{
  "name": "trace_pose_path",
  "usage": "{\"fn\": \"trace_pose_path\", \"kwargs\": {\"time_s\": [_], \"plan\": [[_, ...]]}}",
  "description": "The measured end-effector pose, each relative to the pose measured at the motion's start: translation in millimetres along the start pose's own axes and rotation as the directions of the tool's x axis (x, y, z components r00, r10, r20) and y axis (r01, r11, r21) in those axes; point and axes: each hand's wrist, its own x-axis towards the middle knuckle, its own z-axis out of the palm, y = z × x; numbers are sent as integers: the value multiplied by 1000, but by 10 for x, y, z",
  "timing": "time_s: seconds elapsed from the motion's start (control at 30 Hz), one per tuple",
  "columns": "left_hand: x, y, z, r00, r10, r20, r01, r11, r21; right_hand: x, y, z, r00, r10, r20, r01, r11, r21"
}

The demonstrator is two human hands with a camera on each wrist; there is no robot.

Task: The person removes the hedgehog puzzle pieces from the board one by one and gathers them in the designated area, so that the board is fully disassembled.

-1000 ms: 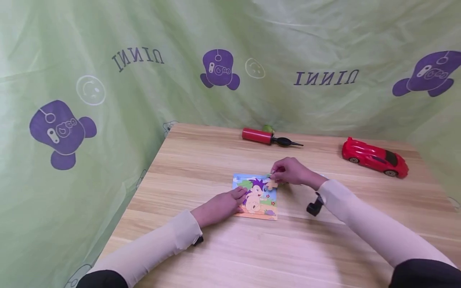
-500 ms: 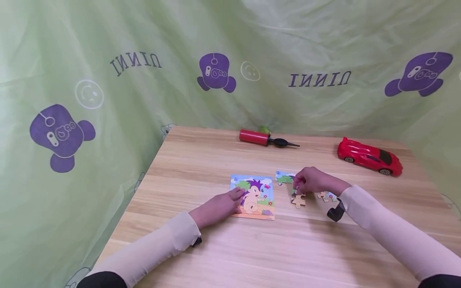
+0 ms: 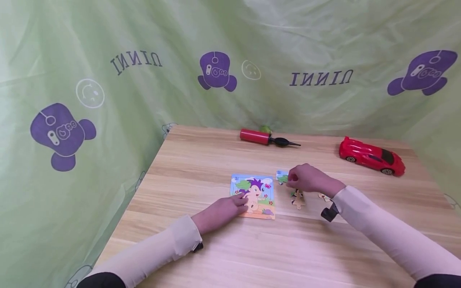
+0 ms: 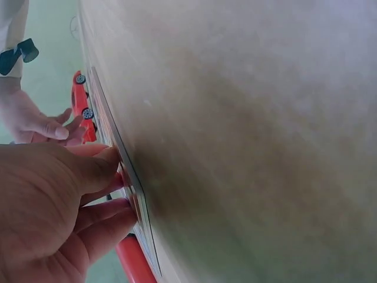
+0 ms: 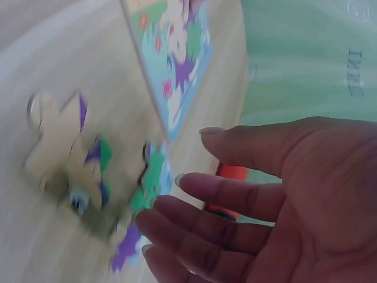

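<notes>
A square picture puzzle with a purple-haired hedgehog lies on the table. The fingertips of my left hand rest on its lower left part; the left wrist view has the thumb and fingers of this left hand at the thin board's surface. My right hand is just right of the puzzle, above loose jigsaw pieces. In the right wrist view the fingers of my right hand are loosely extended with nothing between them. Below lie tan pieces and a green-and-blue piece, partly overlapped by the fingertips.
Another small piece lies under the right wrist. A red hand pump with a black nozzle lies along the back of the wooden table. A red toy car stands at the back right, before a green curtain.
My right hand has moved right from the puzzle's upper corner, where it held a jigsaw piece, to the loose pieces, and let the piece go. My left hand stays on the puzzle.
</notes>
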Motion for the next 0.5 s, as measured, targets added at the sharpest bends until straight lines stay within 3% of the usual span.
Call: {"fn": "trace_pose_path", "kwargs": {"time_s": [0.2,0.5], "plan": [[-30,18,-17,999,39,-17,-38,999,26,141,-242,143,994,-102,42,101,995,15],[4,200,-73,985,-37,169,18,993,116,476,-625,410,970,-241,35,240,971,10]]}}
